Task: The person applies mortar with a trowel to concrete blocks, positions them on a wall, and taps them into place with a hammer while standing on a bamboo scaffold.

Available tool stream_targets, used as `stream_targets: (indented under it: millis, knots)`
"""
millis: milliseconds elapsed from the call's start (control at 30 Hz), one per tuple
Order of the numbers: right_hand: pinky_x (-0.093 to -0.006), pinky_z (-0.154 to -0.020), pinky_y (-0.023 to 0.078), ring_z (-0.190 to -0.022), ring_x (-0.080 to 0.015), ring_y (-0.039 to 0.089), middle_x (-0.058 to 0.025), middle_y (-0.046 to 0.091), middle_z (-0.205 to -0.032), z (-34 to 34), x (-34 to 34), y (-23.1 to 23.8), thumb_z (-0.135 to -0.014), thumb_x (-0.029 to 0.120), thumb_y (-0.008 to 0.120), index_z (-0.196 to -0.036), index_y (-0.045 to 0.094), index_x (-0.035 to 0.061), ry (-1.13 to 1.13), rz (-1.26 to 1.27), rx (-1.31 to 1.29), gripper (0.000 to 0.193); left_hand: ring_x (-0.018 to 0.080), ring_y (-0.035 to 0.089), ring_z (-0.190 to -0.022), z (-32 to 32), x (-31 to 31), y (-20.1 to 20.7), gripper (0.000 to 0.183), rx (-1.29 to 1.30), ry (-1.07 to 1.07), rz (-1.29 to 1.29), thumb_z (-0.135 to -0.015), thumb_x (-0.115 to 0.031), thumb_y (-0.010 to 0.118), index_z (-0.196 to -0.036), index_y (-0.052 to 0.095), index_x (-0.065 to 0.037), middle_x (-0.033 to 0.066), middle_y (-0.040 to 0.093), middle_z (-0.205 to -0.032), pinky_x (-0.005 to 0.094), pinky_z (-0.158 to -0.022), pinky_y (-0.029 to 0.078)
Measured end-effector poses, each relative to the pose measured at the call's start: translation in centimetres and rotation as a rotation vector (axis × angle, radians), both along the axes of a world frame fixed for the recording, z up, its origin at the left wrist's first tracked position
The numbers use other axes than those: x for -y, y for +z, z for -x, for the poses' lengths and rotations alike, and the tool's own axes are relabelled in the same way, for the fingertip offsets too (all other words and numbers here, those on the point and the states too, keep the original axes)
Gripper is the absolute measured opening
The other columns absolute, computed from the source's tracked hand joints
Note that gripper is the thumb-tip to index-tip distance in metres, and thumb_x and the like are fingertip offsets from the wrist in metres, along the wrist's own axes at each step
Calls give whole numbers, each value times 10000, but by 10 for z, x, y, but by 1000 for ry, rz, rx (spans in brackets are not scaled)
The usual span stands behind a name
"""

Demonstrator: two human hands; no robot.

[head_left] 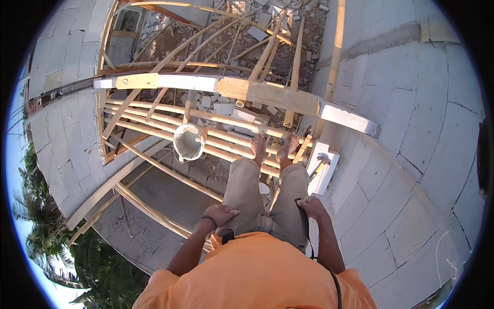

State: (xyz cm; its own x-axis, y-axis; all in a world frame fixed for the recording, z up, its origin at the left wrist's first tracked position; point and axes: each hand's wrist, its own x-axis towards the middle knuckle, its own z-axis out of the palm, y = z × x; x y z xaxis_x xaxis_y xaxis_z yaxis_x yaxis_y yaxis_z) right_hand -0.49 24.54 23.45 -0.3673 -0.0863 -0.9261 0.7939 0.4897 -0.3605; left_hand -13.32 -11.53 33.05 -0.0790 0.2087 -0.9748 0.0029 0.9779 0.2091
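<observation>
My left hand, with a dark band at the wrist, is closed on the khaki trousers at my left thigh. At the right thigh my right hand is closed on a thin black strap, whose end shows by the thumb. The strap runs down toward my waist. My bare feet rest on a row of bamboo poles. On the poles to the left stands a whitish bucket, smeared inside. Right of my feet, a hammer lies on white blocks.
A beam of wood and white block pieces crosses ahead of my feet. Grey block walls rise at both sides. Rubble and leaning bamboo lie below. A concrete slab is lower left, beside plants.
</observation>
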Motion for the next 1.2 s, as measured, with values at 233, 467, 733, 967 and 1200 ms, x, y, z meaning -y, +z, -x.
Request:
stream_targets:
  millis: [233,467,733,967,1200]
  knots:
    - [-296,-507,411,-544,-115,470,-27,527,-651,-29,-50,-40,-901,299,645,-745,561,59,-577,112,246,298,360,621,-744,39,-50,-23,491,199,-69,-25,-901,-504,577,-793,615,-27,195,613,-740,444,-694,469]
    - [-283,-460,464,-522,-113,532,-11,535,-678,-74,-65,-209,-903,281,618,-874,595,61,-1249,-281,23,223,336,630,-811,60,-151,-240,344,-433,52,-476,-865,-373,640,-874,623,-29,142,653,-824,424,-752,496]
    - [-273,-576,495,-623,-113,559,-24,567,-760,-6,-76,-300,-919,235,563,-930,601,58,-1170,-140,-54,181,339,559,-961,151,-283,-402,215,-758,-133,-800,-808,-219,685,-910,622,-41,141,619,-928,455,-866,448]
    - [-263,-613,499,-665,-112,583,-27,602,-790,52,-114,-373,-922,244,626,-998,600,42,-1563,220,-448,217,385,553,-969,146,-345,-463,336,-862,-402,-931,-775,-236,741,-1008,605,-36,173,595,-1006,471,-852,459]
    - [-247,-599,487,-652,-103,576,-17,601,-787,72,-131,-423,-933,211,632,-1031,592,39,-1579,296,-709,203,365,567,-898,130,-366,-481,269,-939,-388,-1007,-742,-194,758,-888,597,-36,150,586,-914,464,-802,463]
